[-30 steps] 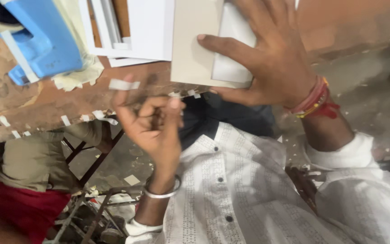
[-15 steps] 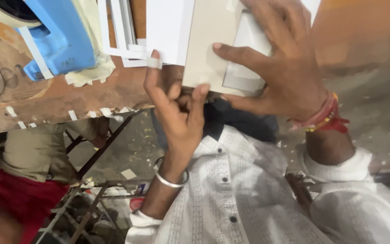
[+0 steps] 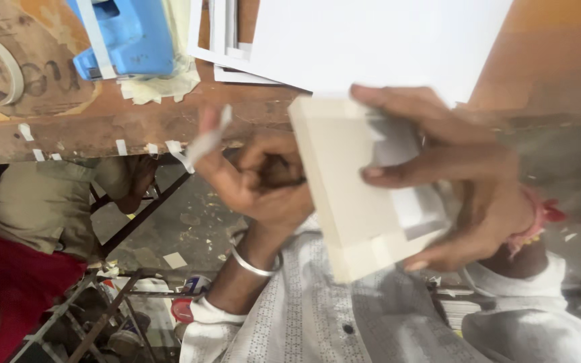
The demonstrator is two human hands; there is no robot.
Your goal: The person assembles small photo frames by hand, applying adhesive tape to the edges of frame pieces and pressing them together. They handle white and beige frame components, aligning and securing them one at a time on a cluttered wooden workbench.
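Your right hand (image 3: 465,195) clasps the shallow cream cardboard box (image 3: 358,195) — your left hand (image 3: 257,181) pinches a short strip of pale tape (image 3: 204,141).

The strip isn't on the box yet — more pre-cut strips (image 3: 121,146) line the wooden tabletop (image 3: 136,121) edge, left of the white sheets (image 3: 371,40), near the blue dispenser (image 3: 126,37).

Worn wooden bench (image 3: 136,124): white sheets (image 3: 371,40), blue tool (image 3: 126,37).
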